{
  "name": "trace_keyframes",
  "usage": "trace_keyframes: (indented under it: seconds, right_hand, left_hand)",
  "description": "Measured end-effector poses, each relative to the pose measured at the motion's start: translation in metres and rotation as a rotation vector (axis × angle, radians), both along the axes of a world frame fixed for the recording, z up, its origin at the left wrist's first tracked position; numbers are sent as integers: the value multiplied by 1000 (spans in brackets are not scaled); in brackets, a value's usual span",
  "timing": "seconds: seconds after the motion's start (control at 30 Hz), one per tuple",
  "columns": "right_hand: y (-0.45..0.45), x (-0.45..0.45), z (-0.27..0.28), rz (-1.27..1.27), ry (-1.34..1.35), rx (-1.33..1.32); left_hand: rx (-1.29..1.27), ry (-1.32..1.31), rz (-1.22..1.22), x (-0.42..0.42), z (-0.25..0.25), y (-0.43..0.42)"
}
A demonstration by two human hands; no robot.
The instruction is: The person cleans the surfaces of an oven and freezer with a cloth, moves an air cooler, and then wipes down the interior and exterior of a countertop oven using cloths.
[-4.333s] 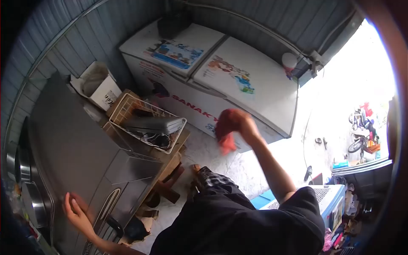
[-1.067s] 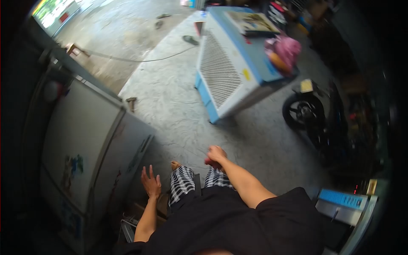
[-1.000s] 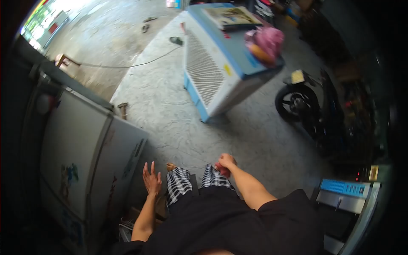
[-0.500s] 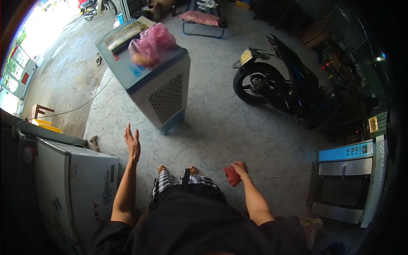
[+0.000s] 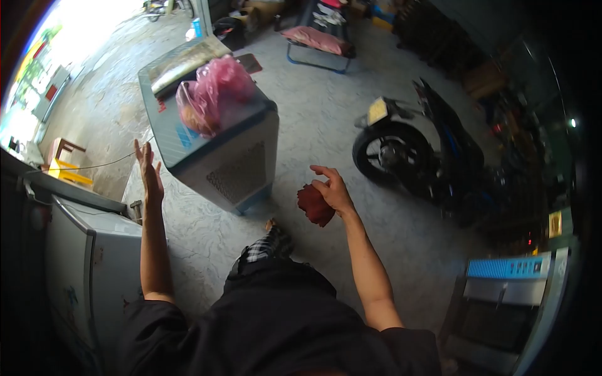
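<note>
Marble-patterned floor, red cloth on the move

Compared with half a second ago, the right hand has come up and forward, gripping the cloth above the floor, in front of the air cooler and apart from it. Raised to the cooler's left in view, the left hand stays empty, its fingers extended. More of the chest freezer has slipped leftward. Judging by this, the cloth is being carried, not pressed against anything.

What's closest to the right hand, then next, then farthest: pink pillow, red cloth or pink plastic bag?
From the right hand:
1. Red cloth: held in it.
2. Pink plastic bag: ahead, left, on the air cooler.
3. Pink pillow: far ahead, on the folding bed.
</note>
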State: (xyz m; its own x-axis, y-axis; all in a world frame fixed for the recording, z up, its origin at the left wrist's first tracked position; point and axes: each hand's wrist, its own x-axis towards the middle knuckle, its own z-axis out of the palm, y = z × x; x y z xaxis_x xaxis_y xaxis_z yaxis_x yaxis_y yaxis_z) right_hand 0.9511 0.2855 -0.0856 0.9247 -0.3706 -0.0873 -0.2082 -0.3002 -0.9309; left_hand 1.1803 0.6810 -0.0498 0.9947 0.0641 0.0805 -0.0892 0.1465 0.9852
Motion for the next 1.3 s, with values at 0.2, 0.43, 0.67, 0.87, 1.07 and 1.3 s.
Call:
trace_keyframes:
  seconds: [0.2, 0.43, 0.67, 0.87, 1.07, 1.3]
  right_hand:
    - [-33, 124, 41, 179, -52, 58]
    - [-28, 214, 56, 283, -15, -44]
    - [-56, 294, 18, 482, 92, 42]
    - [-46, 332, 26, 769, 227, 146]
    - [-31, 348, 38, 856, 430, 493]
    - [-14, 395, 23, 1084, 431, 393]
  left_hand:
    - [-66, 150, 45, 14, 4, -31]
    - [-85, 155, 45, 4, 20, -38]
    - [-99, 255, 117, 3, 19, -34]
    - [-128, 250, 155, -7, 35, -51]
    - [-165, 358, 377, -37, 42, -63]
    - [-174, 337, 550, -66, 49, -91]
